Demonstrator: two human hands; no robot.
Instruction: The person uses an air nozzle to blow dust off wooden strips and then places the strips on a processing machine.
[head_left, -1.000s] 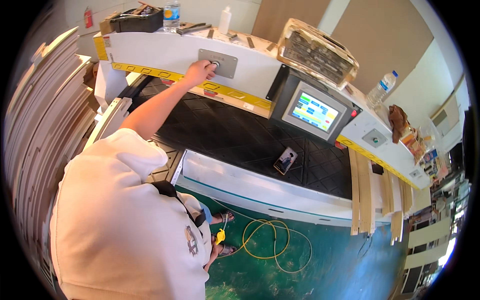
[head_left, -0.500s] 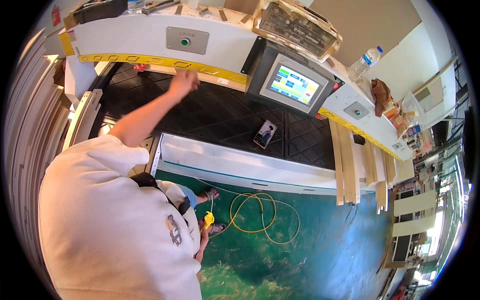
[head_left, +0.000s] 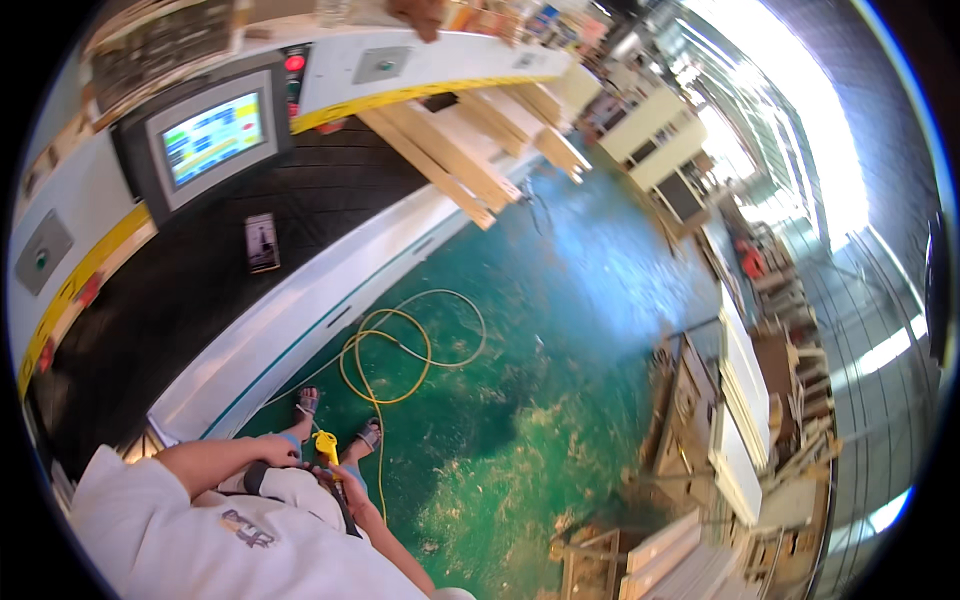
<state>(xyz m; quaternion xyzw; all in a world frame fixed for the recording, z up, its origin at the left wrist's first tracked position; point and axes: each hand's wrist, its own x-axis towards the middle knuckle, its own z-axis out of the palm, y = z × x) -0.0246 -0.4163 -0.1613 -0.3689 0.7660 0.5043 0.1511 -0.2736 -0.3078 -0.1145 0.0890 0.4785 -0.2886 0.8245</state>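
Near the white machine panel, our right hand has its grip closed around a yellow tool. Our left hand is nearer that panel; we cannot tell its grip. A yellow hose coils beside the panel.

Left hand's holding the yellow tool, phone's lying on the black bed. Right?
Wrong hand: the head view shows the yellow tool in the right hand, not the left hand. The phone does lie on the black bed.
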